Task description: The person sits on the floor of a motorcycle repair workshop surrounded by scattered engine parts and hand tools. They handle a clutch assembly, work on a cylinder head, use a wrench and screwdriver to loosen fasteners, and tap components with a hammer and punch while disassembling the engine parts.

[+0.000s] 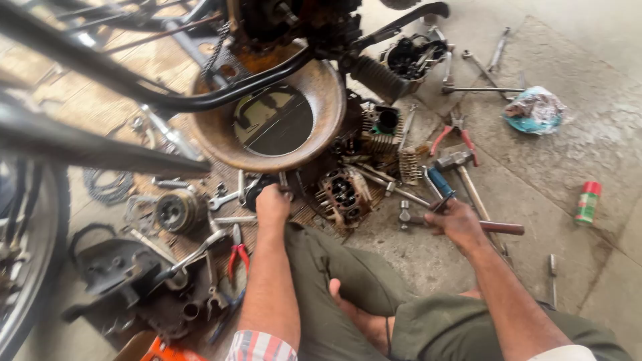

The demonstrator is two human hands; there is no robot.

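We see a small green can (588, 202) with a red cap standing well right of the right hand (457, 224). A crumpled blue-and-white bag (536, 110) lies beyond it, farther from that hand.

Motorcycle repair workshop, work done right on the stained concrete floor (575, 134). Bike frame tubes (200, 100) overhead, a wheel (27, 267) at the left edge, a rusty oil drain pan (328, 100) under the engine, stripped engine parts like a finned cylinder head (344, 194) lying loose. Hand tools scattered everywhere: red-handled pliers (455, 134), hammer (461, 174), spanners (224, 198), plus a green spray can (588, 202) and a rag (535, 110).
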